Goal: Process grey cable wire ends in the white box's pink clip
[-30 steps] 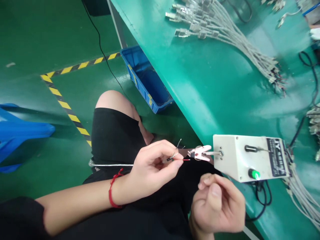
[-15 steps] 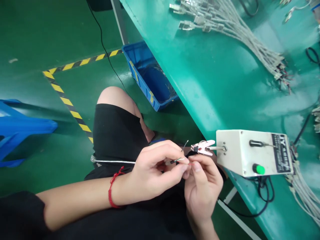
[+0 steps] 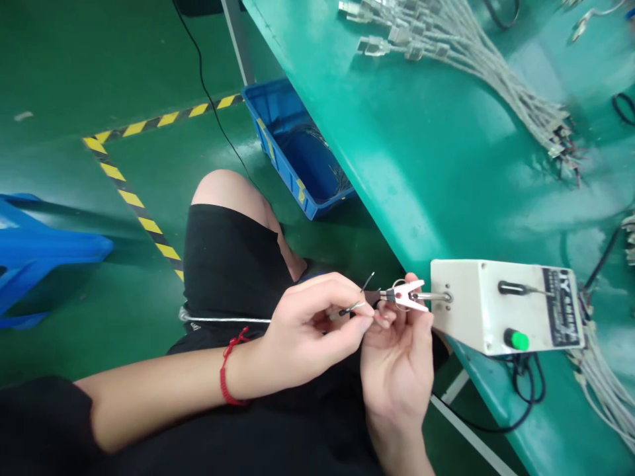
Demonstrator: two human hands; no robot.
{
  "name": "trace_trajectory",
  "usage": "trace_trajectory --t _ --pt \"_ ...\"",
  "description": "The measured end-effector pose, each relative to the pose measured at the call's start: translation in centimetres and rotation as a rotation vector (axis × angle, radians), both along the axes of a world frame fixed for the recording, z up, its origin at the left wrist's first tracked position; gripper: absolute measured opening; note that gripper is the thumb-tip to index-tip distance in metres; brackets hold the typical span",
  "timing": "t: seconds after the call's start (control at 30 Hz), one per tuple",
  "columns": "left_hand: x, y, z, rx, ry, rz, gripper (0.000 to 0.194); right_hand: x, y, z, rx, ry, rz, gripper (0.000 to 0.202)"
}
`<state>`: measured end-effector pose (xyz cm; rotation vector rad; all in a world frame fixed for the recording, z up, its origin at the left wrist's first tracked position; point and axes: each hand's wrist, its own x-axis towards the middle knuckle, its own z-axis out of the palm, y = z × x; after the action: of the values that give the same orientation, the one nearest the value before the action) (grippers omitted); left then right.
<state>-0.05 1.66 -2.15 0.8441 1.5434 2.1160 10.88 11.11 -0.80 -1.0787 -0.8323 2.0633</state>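
Note:
My left hand point(image 3: 317, 330) pinches a pale cable point(image 3: 228, 320) near its stripped end, where thin dark, white and red wires come out. A thin red wire runs from its fingertips toward the curled fingers of my right hand. Palm up, my right hand point(image 3: 397, 370) has its thumb and a finger on either side of the handles of a pink clip point(image 3: 407, 295). This clip sits on a metal rod from a white machine box point(image 3: 501, 304) with a green knob point(image 3: 518, 341). Whether the curled fingers touch the red wire is too small to tell.
The green table point(image 3: 411, 158) bears a bundle of USB cables point(image 3: 486, 66) at the top and more cables point(image 3: 602, 383) at the right. On the floor stand a blue bin point(image 3: 285, 165) holding thin cable and a blue plastic object point(image 3: 49, 248). A black cord hangs at upper left.
My right hand's thumb and finger have moved from the red wire to the clip's handles, and the palm has opened upward. My left hand still pinches the cable in nearly the same place.

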Motion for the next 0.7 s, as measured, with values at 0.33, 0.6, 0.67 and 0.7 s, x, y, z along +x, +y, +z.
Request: trace_trajectory --t 0.33,0.6,0.67,0.7 --pt "0.2 0.9 -0.9 0.025 -0.270 -0.052 0.014 -0.8 0.8 -0.1 0.059 0.049 0.039 0.027" --pt "-0.2 1.1 -0.5 -0.015 -0.234 -0.078 0.014 -1.1 0.6 -0.4 0.150 -0.034 0.022 0.021" --pt "-0.3 1.2 -0.5 -0.010 -0.182 -0.056 0.016 -1.0 0.6 -0.5 0.160 -0.065 0.021 0.023" --pt "-0.4 1.3 -0.5 -0.006 -0.160 -0.046 0.017 -1.0 0.6 -0.5 0.163 -0.072 0.021 0.024"
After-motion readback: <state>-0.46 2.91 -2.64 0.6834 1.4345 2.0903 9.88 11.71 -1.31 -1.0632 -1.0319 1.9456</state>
